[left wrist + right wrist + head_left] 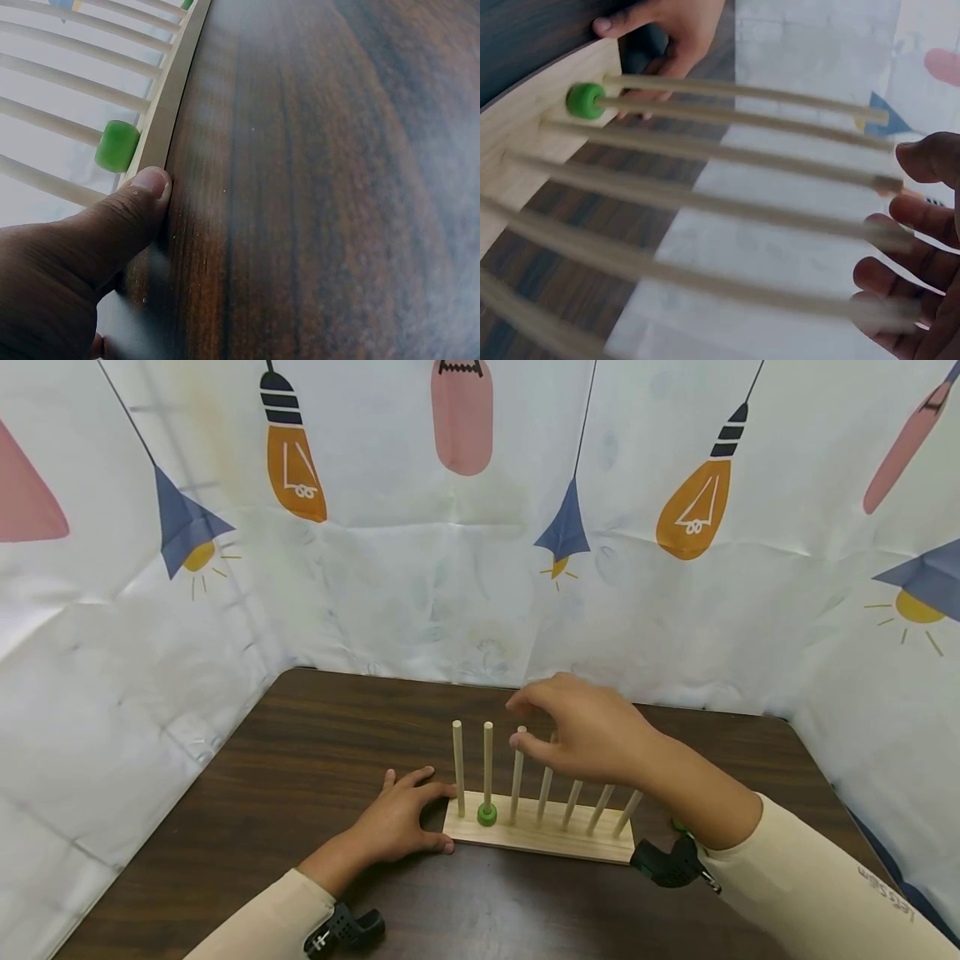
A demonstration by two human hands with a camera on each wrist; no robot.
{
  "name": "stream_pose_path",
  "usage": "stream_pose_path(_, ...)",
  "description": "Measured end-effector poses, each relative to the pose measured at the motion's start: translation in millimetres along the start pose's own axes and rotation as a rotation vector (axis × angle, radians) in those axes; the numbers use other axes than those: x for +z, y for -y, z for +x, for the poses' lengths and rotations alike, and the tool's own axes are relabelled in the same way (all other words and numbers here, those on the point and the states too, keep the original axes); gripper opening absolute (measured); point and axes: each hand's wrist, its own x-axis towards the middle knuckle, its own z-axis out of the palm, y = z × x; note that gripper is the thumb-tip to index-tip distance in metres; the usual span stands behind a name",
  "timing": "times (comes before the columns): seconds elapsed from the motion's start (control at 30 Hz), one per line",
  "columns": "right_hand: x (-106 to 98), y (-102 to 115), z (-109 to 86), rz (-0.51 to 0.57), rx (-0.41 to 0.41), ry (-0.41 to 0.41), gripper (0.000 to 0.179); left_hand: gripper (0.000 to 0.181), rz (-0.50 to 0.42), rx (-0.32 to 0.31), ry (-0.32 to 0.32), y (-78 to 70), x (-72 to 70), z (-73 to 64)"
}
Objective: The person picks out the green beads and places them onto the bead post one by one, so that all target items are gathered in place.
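Note:
A pale wooden board with upright pegs [532,838] lies on the dark table. One green bead [487,814] sits at the foot of the second peg from the left. My left hand [408,818] holds the board's left end, thumb on the front edge and fingers at the back; in the left wrist view its thumb [120,221] presses the edge beside the bead. Above the peg tops hovers my right hand [581,727], its fingers loosely bent with nothing between them. The right wrist view shows those fingers [911,255] near the peg ends.
Partly hidden by the right wrist, another green piece [678,825] lies right of the board. Dark wood table [337,718] surrounds the board. A white cloth [420,602] printed with lamps hangs behind and along both sides.

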Motion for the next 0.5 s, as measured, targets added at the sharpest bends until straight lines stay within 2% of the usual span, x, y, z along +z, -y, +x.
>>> stream_pose_path(0.27, -13, -32, -33.2, -0.014, 0.066, -0.068, 0.029, 0.070, 0.010, 0.002, -0.001, -1.0, 0.2, 0.7)
stream_pose_path(0.5, -24, -52, -61.7, -0.025, 0.172, -0.063, 0.034, 0.069, 0.007, -0.007, 0.000, -1.9, -0.6, 1.0)
